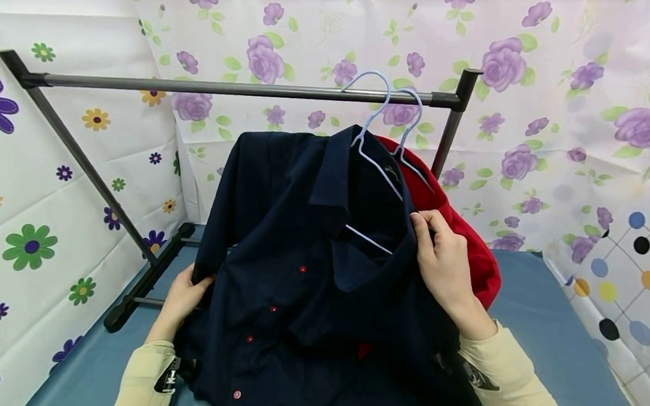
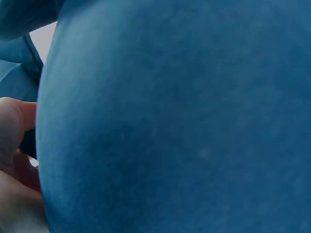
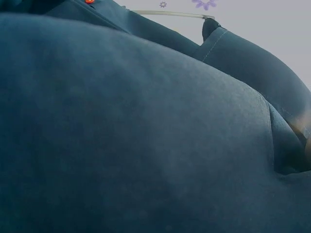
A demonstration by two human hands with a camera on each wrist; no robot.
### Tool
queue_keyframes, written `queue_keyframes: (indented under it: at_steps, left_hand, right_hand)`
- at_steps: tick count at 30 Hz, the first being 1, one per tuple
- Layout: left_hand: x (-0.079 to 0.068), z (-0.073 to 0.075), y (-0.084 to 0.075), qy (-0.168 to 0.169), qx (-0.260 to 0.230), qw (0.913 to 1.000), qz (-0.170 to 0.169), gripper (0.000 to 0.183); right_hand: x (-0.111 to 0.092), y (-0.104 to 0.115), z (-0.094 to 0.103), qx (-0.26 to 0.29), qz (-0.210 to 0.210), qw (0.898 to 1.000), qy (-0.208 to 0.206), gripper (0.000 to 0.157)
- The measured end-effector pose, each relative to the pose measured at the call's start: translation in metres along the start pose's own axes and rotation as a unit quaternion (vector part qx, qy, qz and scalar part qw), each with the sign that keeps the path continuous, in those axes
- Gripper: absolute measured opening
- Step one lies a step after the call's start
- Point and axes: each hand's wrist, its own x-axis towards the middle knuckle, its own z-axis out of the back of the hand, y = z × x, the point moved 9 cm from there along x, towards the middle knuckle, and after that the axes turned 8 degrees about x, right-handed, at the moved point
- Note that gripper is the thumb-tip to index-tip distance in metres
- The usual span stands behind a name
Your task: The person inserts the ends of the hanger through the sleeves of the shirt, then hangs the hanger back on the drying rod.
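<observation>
A navy button-up shirt (image 1: 278,225) with red buttons hangs from a light blue hanger (image 1: 370,153) on the rack's bar. One side of its collar droops, and the hanger's lower bar shows in the neck opening. At the collar's right side, my right hand (image 1: 445,258) pinches the fabric between thumb and fingers. My left hand (image 1: 184,297) grips the sleeve edge on the left, its fingertips partly hidden by cloth. Navy cloth (image 2: 170,121) fills most of the left wrist view, with part of the hand at the edge. The right wrist view is mostly shirt fabric (image 3: 146,126).
Behind the navy shirt hangs a red garment (image 1: 477,251) on a second hanger (image 1: 413,118). The dark metal rack (image 1: 225,89) stands on a blue-covered surface (image 1: 547,344). Flower-patterned sheets (image 1: 325,33) enclose the back and sides.
</observation>
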Motion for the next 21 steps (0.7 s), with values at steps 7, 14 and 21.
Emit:
queue_keyframes:
  at_steps: [7, 14, 21]
  left_hand:
    - [-0.001, -0.014, 0.002, 0.042, -0.033, 0.9986, 0.004, 0.034]
    - [0.001, -0.016, 0.001, 0.048, -0.023, 0.9985, -0.006, 0.039]
    - [0.001, -0.02, 0.001, 0.046, -0.018, 0.9987, -0.01, 0.037]
  right_hand:
    - [0.004, 0.0, -0.004, -0.002, -0.002, 1.0, -0.001, 0.014]
    - [0.005, -0.003, -0.005, -0.008, -0.007, 1.0, -0.005, 0.013]
    - [0.01, -0.009, -0.008, -0.02, 0.006, 1.0, -0.005, 0.014]
